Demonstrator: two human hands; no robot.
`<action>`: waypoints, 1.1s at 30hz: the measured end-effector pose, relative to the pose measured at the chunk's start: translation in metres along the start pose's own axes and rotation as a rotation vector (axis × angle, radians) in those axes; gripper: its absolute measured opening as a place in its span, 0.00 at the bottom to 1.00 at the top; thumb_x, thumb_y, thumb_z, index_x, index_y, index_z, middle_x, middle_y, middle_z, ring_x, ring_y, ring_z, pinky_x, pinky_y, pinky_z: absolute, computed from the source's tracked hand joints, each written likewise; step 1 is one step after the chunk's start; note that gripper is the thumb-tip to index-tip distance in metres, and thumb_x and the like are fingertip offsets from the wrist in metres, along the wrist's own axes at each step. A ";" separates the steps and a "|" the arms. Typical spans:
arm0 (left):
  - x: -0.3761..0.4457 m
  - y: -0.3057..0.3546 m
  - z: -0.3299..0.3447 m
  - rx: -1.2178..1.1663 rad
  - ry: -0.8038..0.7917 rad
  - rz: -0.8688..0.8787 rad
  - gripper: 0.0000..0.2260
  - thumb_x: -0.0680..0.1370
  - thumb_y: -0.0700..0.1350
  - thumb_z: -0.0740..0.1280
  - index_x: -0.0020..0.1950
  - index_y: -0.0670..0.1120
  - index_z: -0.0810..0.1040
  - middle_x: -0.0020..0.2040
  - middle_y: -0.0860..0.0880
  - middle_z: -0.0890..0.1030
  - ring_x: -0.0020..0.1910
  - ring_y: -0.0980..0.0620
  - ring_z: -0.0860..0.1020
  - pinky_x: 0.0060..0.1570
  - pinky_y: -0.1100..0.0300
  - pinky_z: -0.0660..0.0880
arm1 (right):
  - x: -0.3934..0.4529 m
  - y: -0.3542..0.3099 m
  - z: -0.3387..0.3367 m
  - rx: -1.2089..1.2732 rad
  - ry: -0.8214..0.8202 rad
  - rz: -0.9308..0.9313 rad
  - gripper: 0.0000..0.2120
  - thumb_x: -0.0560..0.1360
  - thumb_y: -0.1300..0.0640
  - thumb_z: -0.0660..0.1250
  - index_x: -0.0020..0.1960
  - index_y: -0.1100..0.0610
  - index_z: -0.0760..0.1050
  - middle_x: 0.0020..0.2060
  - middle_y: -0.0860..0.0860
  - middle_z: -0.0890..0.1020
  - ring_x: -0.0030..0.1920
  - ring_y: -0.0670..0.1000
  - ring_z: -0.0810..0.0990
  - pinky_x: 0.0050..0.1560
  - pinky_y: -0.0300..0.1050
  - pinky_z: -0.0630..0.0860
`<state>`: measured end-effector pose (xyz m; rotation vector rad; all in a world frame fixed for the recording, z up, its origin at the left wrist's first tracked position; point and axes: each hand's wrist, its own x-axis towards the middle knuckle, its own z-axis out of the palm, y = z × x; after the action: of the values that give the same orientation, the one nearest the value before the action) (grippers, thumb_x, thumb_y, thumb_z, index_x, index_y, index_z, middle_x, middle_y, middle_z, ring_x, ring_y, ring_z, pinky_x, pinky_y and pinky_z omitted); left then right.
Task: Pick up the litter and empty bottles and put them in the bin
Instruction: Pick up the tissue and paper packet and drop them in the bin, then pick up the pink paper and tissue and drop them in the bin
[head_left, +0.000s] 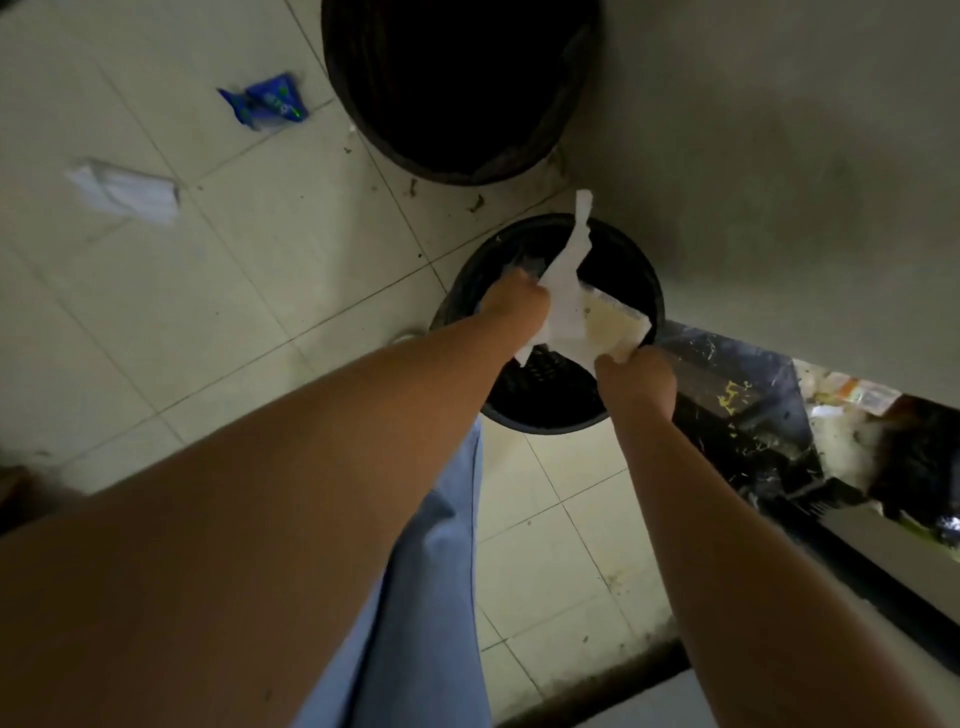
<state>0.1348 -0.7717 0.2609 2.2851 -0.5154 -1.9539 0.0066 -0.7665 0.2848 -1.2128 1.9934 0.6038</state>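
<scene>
Both my hands are over a small black bin (631, 262) that stands on the tiled floor against the wall. My left hand (511, 306) is shut on a piece of white paper (563, 291) whose torn strip sticks up past the bin's far rim. My right hand (636, 376) is shut on the corner of a pale yellowish wrapper (613, 330) held over the bin's opening. The two pieces overlap between my hands. A blue snack wrapper (267, 101) and a crumpled white paper (124, 189) lie on the floor at the upper left.
A large dark basket (457, 83) stands at the top beside the grey wall (779, 156). A dirty black drain channel (753, 415) with scraps runs along the right. My leg in light blue trousers (426, 571) is below the bin.
</scene>
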 end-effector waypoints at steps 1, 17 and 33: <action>0.012 -0.010 0.003 0.086 0.002 0.008 0.18 0.81 0.40 0.56 0.71 0.36 0.63 0.69 0.35 0.70 0.65 0.38 0.71 0.60 0.49 0.72 | 0.008 -0.003 0.009 0.000 -0.033 0.001 0.19 0.77 0.58 0.59 0.64 0.66 0.65 0.59 0.63 0.77 0.58 0.62 0.76 0.45 0.45 0.68; -0.063 -0.138 -0.155 0.829 0.442 0.458 0.20 0.78 0.43 0.62 0.71 0.46 0.69 0.77 0.44 0.62 0.77 0.41 0.55 0.74 0.43 0.53 | -0.090 -0.110 0.051 -0.407 0.030 -0.721 0.34 0.74 0.40 0.46 0.72 0.61 0.61 0.72 0.62 0.64 0.74 0.62 0.58 0.74 0.61 0.54; -0.064 -0.341 -0.437 0.491 0.569 -0.114 0.23 0.83 0.52 0.50 0.77 0.51 0.51 0.80 0.50 0.47 0.79 0.47 0.42 0.77 0.47 0.43 | -0.231 -0.410 0.193 -0.795 0.104 -1.032 0.27 0.79 0.49 0.53 0.74 0.58 0.54 0.77 0.57 0.53 0.77 0.59 0.48 0.75 0.61 0.46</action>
<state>0.6182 -0.4966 0.3020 3.0544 -0.8755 -1.1923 0.5071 -0.6873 0.3308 -2.5004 0.8973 0.7809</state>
